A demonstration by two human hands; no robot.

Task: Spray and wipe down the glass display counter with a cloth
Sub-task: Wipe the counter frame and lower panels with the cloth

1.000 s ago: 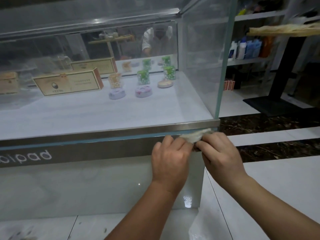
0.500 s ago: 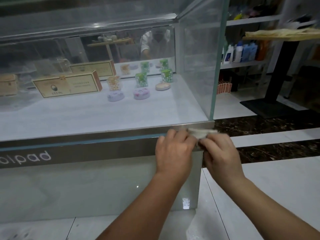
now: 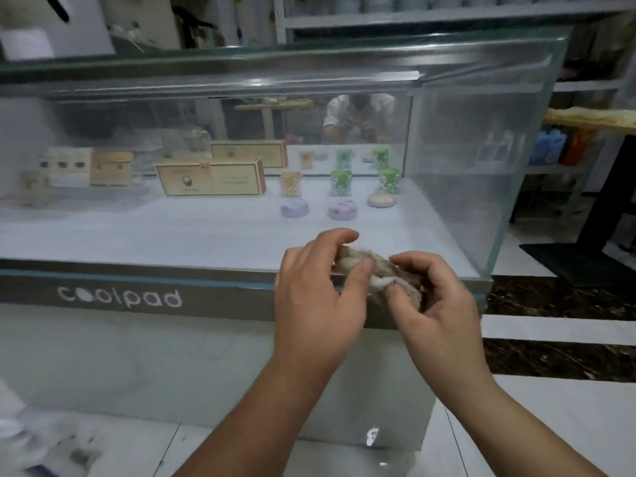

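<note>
Hands, left hand [image 3: 318, 294] and right hand [image 3: 438, 304], pinch the crumpled cloth [image 3: 375, 270] between them, now lifted off the counter's front edge [image 3: 172, 270].

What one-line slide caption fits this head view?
Both hands bunch a cloth before the glass counter.

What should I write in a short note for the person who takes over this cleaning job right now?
Left hand: closed on one end of the cloth.
Right hand: closed on the other end; the cloth is bunched between both hands, in front of the metal trim of the glass display counter.
No spray bottle is in view.
Done: cannot tell; the glass looks hazy.
Left: regrip the cloth and wipe the glass panels.
</note>
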